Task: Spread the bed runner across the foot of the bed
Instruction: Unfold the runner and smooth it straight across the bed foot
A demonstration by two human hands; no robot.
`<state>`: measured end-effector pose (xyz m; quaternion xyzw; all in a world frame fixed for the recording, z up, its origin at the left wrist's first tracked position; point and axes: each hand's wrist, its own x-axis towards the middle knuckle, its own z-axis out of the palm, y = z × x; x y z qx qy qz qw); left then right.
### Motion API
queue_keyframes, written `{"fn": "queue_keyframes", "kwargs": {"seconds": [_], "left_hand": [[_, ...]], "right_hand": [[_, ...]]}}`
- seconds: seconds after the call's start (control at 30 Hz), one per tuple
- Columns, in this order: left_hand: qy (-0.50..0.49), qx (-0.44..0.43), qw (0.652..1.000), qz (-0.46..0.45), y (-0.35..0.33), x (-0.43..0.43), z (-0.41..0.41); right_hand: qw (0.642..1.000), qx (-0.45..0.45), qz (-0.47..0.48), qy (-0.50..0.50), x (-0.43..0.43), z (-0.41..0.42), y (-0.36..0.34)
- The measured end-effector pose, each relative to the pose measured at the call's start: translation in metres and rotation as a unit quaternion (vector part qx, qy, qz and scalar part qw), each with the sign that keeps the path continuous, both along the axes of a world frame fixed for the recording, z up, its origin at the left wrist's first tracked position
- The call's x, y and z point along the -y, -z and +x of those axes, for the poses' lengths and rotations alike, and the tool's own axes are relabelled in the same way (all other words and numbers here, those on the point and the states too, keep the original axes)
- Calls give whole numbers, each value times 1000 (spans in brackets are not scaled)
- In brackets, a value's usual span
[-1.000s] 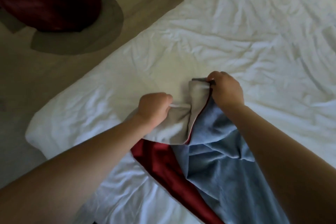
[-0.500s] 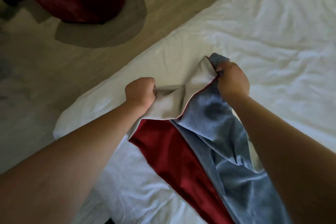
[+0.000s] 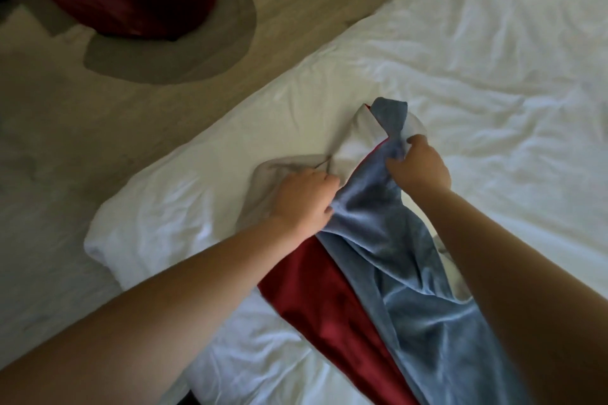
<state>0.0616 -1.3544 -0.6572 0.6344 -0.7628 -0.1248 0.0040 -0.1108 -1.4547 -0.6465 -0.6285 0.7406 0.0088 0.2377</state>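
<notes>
The runner lies bunched at centre frame, blue face up, red band along its left, pale lining showing near the top, trailing to the lower right. Left hand is fisted on the pale lining; right hand pinches the blue fold, fingers closed. White bed beneath. Risk: uneven pulls could twist it, or drag its end off the bed's left edge toward the floor.
</notes>
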Motion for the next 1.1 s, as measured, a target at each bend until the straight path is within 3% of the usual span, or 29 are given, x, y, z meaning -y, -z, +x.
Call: {"fn": "queue_keyframes", "kwargs": {"seconds": [0.17, 0.37, 0.7, 0.93, 1.1], "left_hand": [[-59, -18, 998, -7, 3, 14, 22], [-133, -69, 988, -40, 4, 17, 70], [-181, -17, 982, -53, 6, 20, 143], [-244, -127, 959, -67, 15, 11, 167], [-334, -81, 937, -59, 11, 4, 216]], "right_hand": [[994, 66, 86, 8, -13, 5, 16], [993, 88, 30, -67, -1, 47, 4], [988, 92, 5, -127, 22, 132, 8], [987, 96, -18, -130, 22, 144, 15], [985, 109, -59, -118, 33, 140, 3]]}}
